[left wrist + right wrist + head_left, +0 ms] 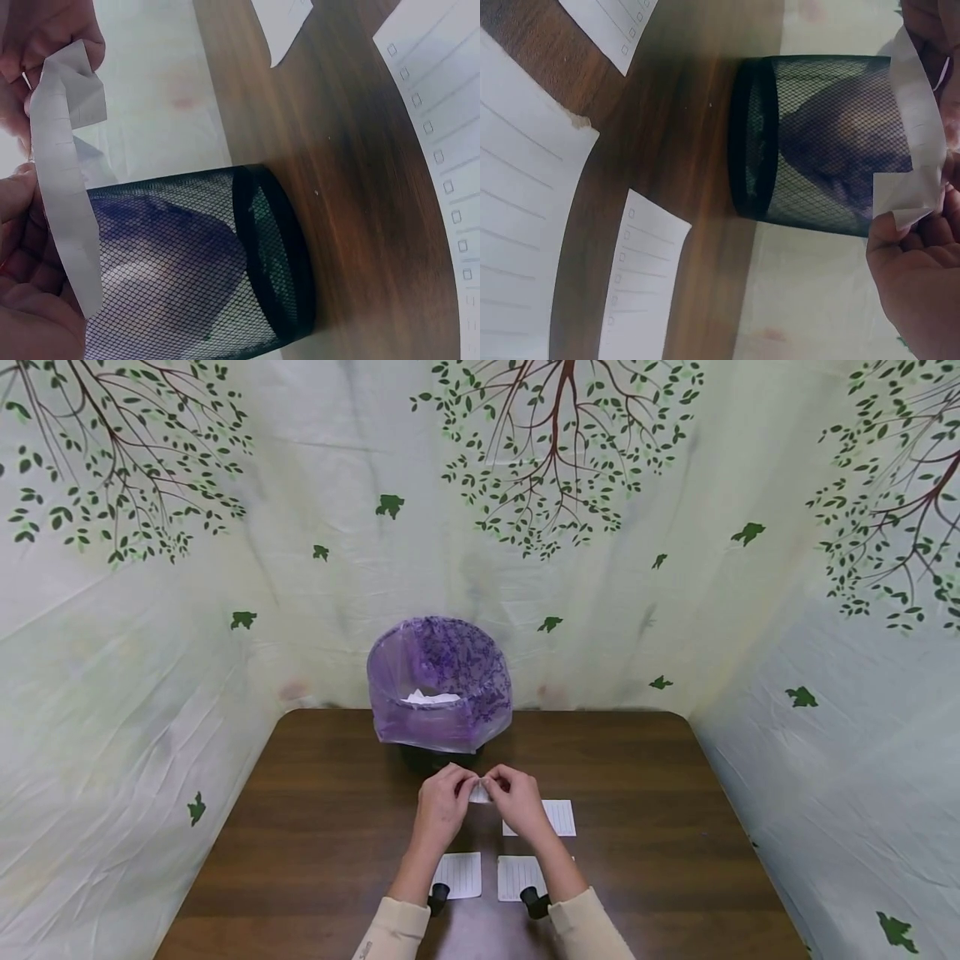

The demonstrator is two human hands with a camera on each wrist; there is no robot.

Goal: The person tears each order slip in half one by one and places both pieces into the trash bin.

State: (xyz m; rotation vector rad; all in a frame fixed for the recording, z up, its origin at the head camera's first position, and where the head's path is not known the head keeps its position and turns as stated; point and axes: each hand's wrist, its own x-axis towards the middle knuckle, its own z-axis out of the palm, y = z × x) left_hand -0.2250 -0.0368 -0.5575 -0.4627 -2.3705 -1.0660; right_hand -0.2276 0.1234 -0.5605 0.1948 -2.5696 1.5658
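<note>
Between both hands is a creased white sheet of paper [480,792], held up over the table just in front of a wastebasket. My left hand [439,806] pinches one side of it between thumb and fingers. The other side is pinched by my right hand [517,800], close to the left. In the left wrist view the paper [64,195] hangs as a curved strip with a bent flap. The right wrist view shows the same folded flap of paper [900,191] by the right thumb. Whether the sheet is partly torn, I cannot tell.
The black mesh wastebasket [172,262] has a purple liner [442,727] over its rim, with white paper [431,697] inside. Lined papers lie on the brown table [660,827]: one by the right forearm [558,818], others nearer, left [459,875] and right [517,877].
</note>
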